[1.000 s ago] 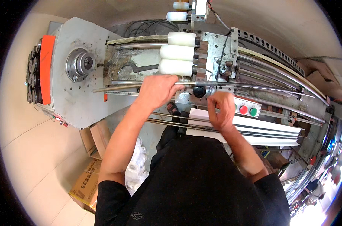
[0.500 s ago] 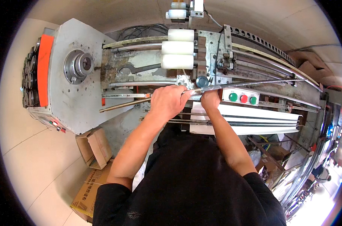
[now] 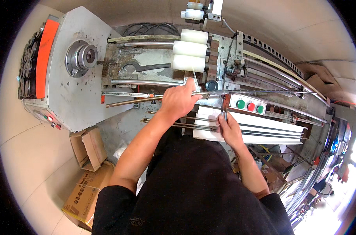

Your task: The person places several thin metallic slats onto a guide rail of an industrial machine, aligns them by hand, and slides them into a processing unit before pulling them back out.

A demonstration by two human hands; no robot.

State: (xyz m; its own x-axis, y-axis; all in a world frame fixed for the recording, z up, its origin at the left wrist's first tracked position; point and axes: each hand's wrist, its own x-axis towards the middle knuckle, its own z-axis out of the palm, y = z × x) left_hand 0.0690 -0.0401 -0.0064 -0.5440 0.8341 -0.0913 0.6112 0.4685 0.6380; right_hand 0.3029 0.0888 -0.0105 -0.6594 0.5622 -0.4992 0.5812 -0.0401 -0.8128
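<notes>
My left hand (image 3: 180, 100) is closed around a long thin metal rod (image 3: 135, 101). The rod runs from the grey machine housing on the left, through my fist, and on to the right past the control box. My right hand (image 3: 229, 129) rests over the white tray (image 3: 280, 133) just below that box. Its fingertips pinch a small slim metal piece (image 3: 224, 114) that stands upright. Two more thin rods (image 3: 162, 118) lie side by side under my left wrist and reach onto the tray.
The machine has a grey housing with a round chuck (image 3: 82, 57), an orange panel (image 3: 45, 49), three white rollers (image 3: 190, 49) and a wrench (image 3: 146, 66) on its bed. The control box (image 3: 248, 105) has green and red buttons. Cardboard boxes (image 3: 88, 149) stand on the floor at left.
My left hand has drawn back from the machine bed with the long rod in it. My right hand has dropped from the rod to the white tray.
</notes>
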